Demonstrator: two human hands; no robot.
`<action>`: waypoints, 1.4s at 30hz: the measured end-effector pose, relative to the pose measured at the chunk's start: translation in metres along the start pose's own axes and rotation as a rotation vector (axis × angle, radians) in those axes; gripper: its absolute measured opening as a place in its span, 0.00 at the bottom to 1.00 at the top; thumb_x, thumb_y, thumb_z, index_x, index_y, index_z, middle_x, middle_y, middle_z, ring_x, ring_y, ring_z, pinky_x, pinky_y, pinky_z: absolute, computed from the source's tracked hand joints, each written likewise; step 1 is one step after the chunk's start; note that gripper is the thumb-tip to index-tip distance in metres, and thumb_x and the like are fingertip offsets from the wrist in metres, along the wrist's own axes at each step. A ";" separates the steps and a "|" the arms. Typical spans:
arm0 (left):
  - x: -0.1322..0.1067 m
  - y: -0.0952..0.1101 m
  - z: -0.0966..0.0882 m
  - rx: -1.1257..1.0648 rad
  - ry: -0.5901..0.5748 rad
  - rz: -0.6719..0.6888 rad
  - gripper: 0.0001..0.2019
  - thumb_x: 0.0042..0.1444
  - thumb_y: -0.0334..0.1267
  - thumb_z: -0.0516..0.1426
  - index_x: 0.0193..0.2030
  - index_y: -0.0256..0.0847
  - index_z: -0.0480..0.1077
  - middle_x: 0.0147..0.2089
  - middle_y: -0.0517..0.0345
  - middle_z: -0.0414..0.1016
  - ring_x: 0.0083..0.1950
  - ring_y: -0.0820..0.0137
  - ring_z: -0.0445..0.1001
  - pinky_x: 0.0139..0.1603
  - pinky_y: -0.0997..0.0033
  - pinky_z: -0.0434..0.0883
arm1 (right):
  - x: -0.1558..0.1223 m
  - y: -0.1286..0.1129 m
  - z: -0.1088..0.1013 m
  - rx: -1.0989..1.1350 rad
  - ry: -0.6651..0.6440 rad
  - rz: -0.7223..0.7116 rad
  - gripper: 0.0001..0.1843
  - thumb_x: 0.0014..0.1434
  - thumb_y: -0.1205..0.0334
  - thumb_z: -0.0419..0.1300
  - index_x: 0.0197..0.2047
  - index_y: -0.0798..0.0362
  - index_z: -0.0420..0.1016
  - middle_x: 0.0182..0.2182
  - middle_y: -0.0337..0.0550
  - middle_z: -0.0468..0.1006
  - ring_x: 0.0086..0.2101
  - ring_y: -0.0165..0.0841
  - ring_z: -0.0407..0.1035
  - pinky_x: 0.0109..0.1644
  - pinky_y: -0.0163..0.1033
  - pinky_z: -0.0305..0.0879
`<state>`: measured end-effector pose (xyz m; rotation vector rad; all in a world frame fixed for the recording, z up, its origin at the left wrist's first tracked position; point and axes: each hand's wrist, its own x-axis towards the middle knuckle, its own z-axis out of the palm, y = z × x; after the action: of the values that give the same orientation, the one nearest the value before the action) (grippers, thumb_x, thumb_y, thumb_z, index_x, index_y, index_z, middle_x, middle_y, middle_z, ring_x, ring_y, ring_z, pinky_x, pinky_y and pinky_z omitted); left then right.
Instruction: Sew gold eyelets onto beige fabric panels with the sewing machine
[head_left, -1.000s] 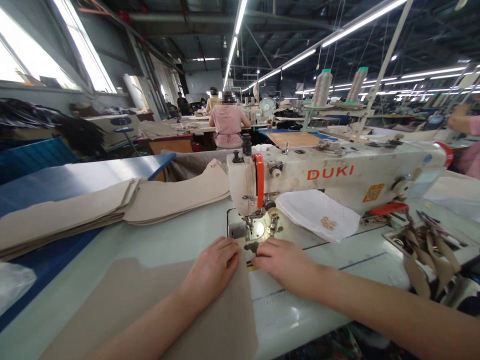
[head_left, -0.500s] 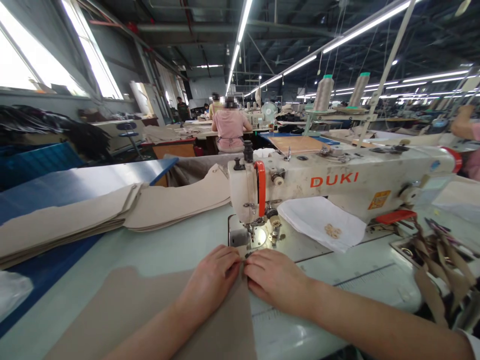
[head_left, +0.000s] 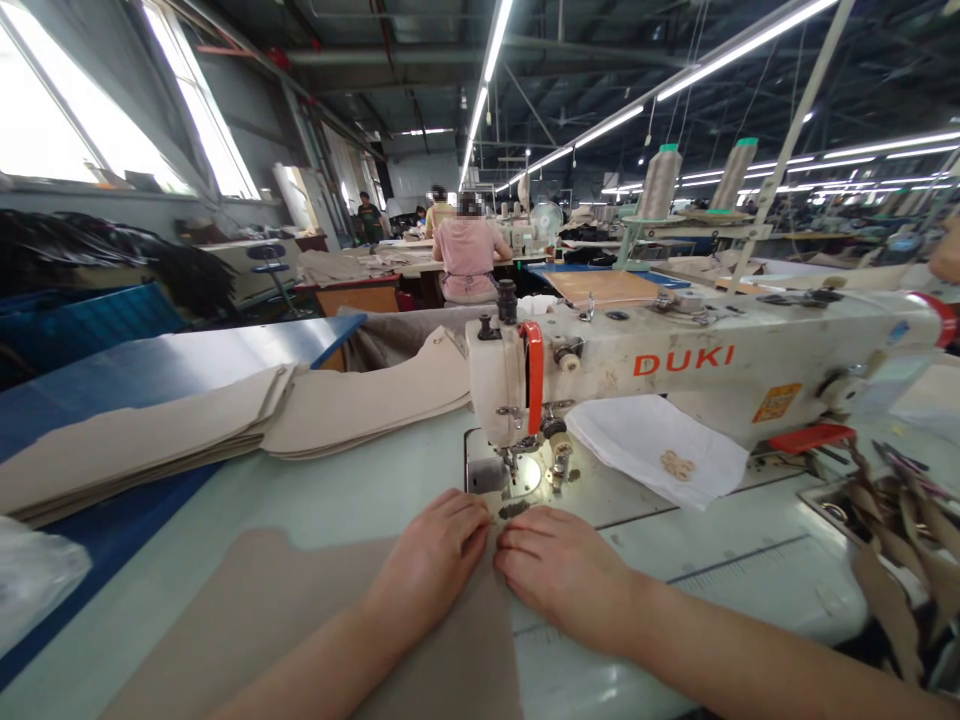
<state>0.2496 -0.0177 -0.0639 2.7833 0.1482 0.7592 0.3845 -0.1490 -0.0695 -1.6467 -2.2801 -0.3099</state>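
Observation:
A beige fabric panel lies flat on the pale sewing table, its far right corner just short of the needle of the white DUKI sewing machine. My left hand rests on that corner, fingers curled and pressed down on the cloth. Beside it my right hand presses the cloth's right edge, its fingers together, fingertips touching those of the left hand. Both hands sit just in front of the presser foot.
Stacks of beige cut pieces lie along the table's far left on a blue surface. A white cloth with a small item lies under the machine arm. Belt-like strips fill a tray at right. A person in pink sits at a bench further back.
My right hand has slid left until its fingertips meet my left hand. Both hands stay at the fabric's corner before the needle. The view has shifted slightly.

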 end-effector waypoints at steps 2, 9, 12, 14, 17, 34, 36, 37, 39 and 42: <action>0.000 0.000 0.000 0.008 0.013 0.002 0.09 0.59 0.28 0.50 0.32 0.39 0.70 0.32 0.56 0.76 0.35 0.67 0.72 0.38 0.68 0.72 | -0.002 0.000 0.000 -0.006 -0.013 -0.018 0.05 0.63 0.67 0.55 0.38 0.56 0.72 0.38 0.44 0.77 0.44 0.34 0.67 0.54 0.40 0.60; 0.000 0.001 0.002 0.022 0.027 0.025 0.09 0.60 0.28 0.50 0.32 0.39 0.70 0.32 0.56 0.75 0.35 0.68 0.71 0.37 0.69 0.72 | -0.001 0.000 0.000 0.000 -0.036 -0.030 0.04 0.62 0.67 0.56 0.37 0.56 0.72 0.38 0.43 0.76 0.43 0.34 0.66 0.52 0.40 0.62; 0.000 0.002 0.003 0.015 0.029 0.029 0.09 0.60 0.29 0.50 0.32 0.39 0.70 0.32 0.55 0.75 0.35 0.68 0.71 0.37 0.69 0.72 | -0.002 0.001 0.000 0.007 -0.035 -0.018 0.04 0.62 0.67 0.56 0.38 0.56 0.72 0.39 0.44 0.76 0.44 0.35 0.66 0.52 0.40 0.62; 0.001 0.002 0.003 0.012 0.033 0.030 0.09 0.60 0.29 0.50 0.32 0.39 0.70 0.32 0.55 0.75 0.35 0.68 0.71 0.37 0.68 0.72 | -0.002 0.000 0.000 0.015 -0.037 -0.014 0.04 0.62 0.67 0.56 0.38 0.56 0.72 0.39 0.44 0.76 0.44 0.35 0.66 0.52 0.41 0.62; 0.002 0.004 0.003 0.017 0.039 0.030 0.10 0.60 0.29 0.50 0.32 0.39 0.70 0.32 0.55 0.75 0.34 0.68 0.72 0.37 0.69 0.72 | -0.003 -0.001 0.000 0.026 -0.042 -0.009 0.04 0.62 0.68 0.57 0.39 0.57 0.72 0.39 0.45 0.76 0.44 0.35 0.66 0.53 0.41 0.62; -0.001 0.002 0.002 -0.005 -0.008 -0.015 0.09 0.59 0.28 0.51 0.33 0.40 0.71 0.34 0.55 0.76 0.37 0.68 0.72 0.40 0.68 0.73 | 0.001 -0.001 -0.001 -0.024 -0.025 0.031 0.03 0.61 0.68 0.58 0.38 0.57 0.72 0.40 0.47 0.74 0.44 0.38 0.66 0.53 0.42 0.62; -0.002 0.003 0.000 -0.012 -0.017 -0.028 0.09 0.59 0.28 0.51 0.34 0.40 0.72 0.35 0.55 0.77 0.37 0.68 0.72 0.40 0.68 0.73 | 0.002 -0.001 -0.002 -0.024 -0.034 0.027 0.02 0.60 0.68 0.58 0.38 0.57 0.72 0.40 0.47 0.74 0.44 0.38 0.66 0.52 0.42 0.62; -0.003 0.004 -0.001 -0.017 -0.021 -0.037 0.09 0.59 0.28 0.51 0.34 0.40 0.72 0.35 0.55 0.77 0.37 0.68 0.73 0.40 0.68 0.73 | 0.002 -0.001 -0.003 -0.025 -0.038 0.024 0.02 0.60 0.68 0.58 0.37 0.57 0.72 0.40 0.47 0.74 0.44 0.38 0.66 0.52 0.42 0.62; -0.005 0.004 -0.002 -0.028 -0.025 -0.049 0.09 0.59 0.29 0.51 0.35 0.41 0.72 0.36 0.56 0.77 0.38 0.68 0.73 0.41 0.68 0.73 | 0.003 -0.001 -0.004 -0.029 -0.047 0.018 0.02 0.60 0.68 0.58 0.36 0.57 0.72 0.40 0.47 0.75 0.44 0.38 0.66 0.52 0.42 0.62; -0.006 0.005 -0.002 -0.033 -0.013 -0.052 0.09 0.59 0.28 0.51 0.35 0.41 0.71 0.37 0.56 0.77 0.40 0.68 0.73 0.41 0.69 0.73 | 0.004 -0.001 -0.005 -0.043 -0.068 0.012 0.03 0.61 0.67 0.57 0.36 0.57 0.72 0.40 0.48 0.75 0.44 0.38 0.66 0.52 0.42 0.62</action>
<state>0.2433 -0.0231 -0.0639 2.7418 0.2036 0.7237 0.3829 -0.1469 -0.0636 -1.7159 -2.3276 -0.3076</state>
